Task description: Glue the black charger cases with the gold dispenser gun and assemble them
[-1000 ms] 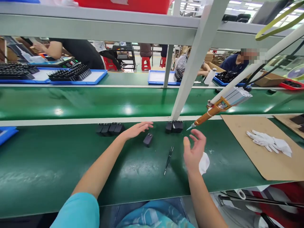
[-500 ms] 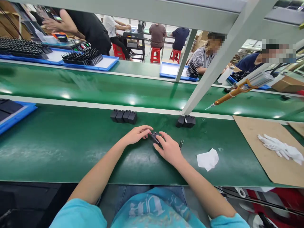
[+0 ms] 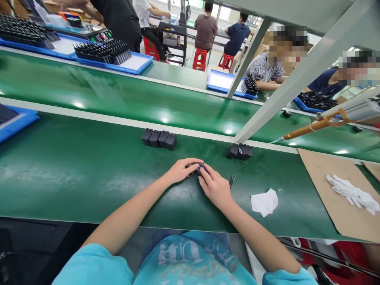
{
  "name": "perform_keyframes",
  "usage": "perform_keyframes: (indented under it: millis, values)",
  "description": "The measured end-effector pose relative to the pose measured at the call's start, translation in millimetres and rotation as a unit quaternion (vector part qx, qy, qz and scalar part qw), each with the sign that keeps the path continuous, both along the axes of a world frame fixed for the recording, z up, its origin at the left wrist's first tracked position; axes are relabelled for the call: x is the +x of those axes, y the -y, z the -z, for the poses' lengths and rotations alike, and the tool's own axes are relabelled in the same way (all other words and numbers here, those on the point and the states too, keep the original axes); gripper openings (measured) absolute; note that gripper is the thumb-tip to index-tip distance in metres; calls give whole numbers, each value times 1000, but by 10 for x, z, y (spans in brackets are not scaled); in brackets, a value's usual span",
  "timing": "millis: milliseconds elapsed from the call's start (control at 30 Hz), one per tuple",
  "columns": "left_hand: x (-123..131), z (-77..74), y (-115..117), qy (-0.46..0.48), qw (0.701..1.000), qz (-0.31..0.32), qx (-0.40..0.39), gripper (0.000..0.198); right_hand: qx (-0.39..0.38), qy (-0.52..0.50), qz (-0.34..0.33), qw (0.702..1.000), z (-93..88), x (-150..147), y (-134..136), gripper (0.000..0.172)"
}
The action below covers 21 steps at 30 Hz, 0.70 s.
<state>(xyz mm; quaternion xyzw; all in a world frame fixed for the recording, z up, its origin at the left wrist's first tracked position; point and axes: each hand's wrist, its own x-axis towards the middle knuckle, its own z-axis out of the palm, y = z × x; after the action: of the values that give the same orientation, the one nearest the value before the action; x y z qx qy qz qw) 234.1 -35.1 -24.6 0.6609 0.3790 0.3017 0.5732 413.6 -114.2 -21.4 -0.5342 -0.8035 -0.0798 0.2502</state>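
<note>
Both hands meet around a small black plastic block on the green work surface. My left hand closes on its left side, thumb and fingers against it. From the right, my right hand grips the same piece, with fingers over its top. Much of the block is hidden by the fingers. Just right of my right hand lies a small dark pronged tool, perhaps tweezers. Beyond the hands, a row of several similar black blocks sits to the left, and another small group to the right.
A white scrap of paper lies at right, near brown cardboard bearing white gloves. A slanted metal post and an orange-brown dispenser stand above the right side. Blue trays and co-workers occupy the far side.
My left hand has moved right and closed onto the black block, which only the right hand held before. The camera view has tilted and shifted slightly.
</note>
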Motion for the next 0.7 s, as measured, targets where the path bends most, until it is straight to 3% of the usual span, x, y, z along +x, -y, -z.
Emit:
perform_keyframes:
  millis: [100,233,433,567,700]
  values:
    - [44,15,-1,5,999,-7,-53,34,-5,19,6,1000,-42,-14,2,30]
    - [82,39,-6,22,998,-24,-56,29,-34,20,22,999,-51,-41,13,31]
    - [31,73,-28,95,991,2,-90,37,9,-16,-14,1000,-90,50,-41,27]
    - [-52,-8,-103,135,983,-79,-90,44,55,-94,-32,994,-155,163,-53,25]
    - [-99,-43,-174,125,980,-129,-90,45,9,-77,-83,994,-166,209,-20,24]
